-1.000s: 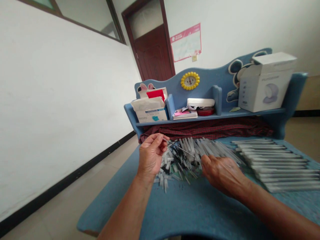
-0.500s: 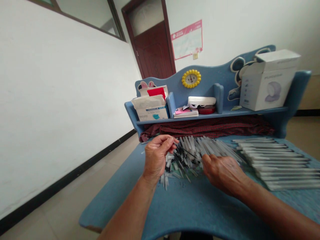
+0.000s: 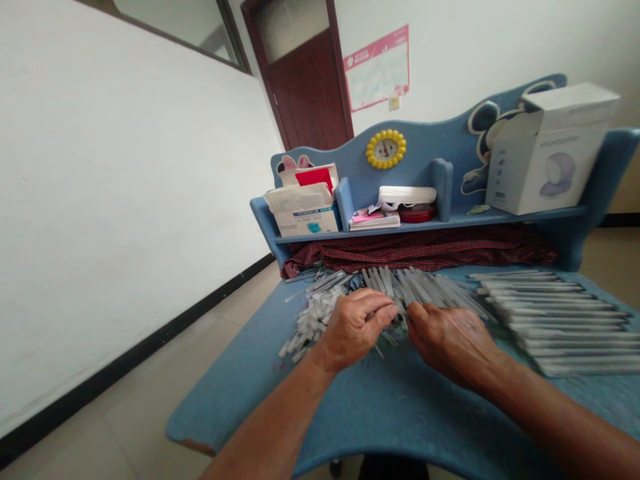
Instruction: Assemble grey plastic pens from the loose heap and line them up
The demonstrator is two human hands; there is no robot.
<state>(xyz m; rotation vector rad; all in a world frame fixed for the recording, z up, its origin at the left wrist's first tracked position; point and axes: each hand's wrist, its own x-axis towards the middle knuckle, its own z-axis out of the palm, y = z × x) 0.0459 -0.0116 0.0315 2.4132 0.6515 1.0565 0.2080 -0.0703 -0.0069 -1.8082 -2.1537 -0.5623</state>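
My left hand (image 3: 353, 327) lies knuckles up on the blue desk (image 3: 380, 407), fingers curled and pinched toward my right hand; what it pinches is hidden. My right hand (image 3: 450, 337) rests just beside it, fingers bent down onto the heap of thin grey plastic sticks (image 3: 415, 287). The fingertips of both hands nearly meet over the heap's near edge. A scatter of short clear plastic pieces (image 3: 313, 313) lies left of my left hand.
A neat row of long grey sticks (image 3: 555, 313) lies at the right. A red checked cloth (image 3: 425, 250) sits under the desk's blue shelf, which carries a tissue box (image 3: 303, 213), papers (image 3: 374, 220), a yellow clock (image 3: 385, 149) and a white carton (image 3: 547, 150). White wall and floor lie left.
My left hand, raised and pinching a thin dark rod a second ago, has come down and right to meet my right hand at the heap. The right hand barely moved.
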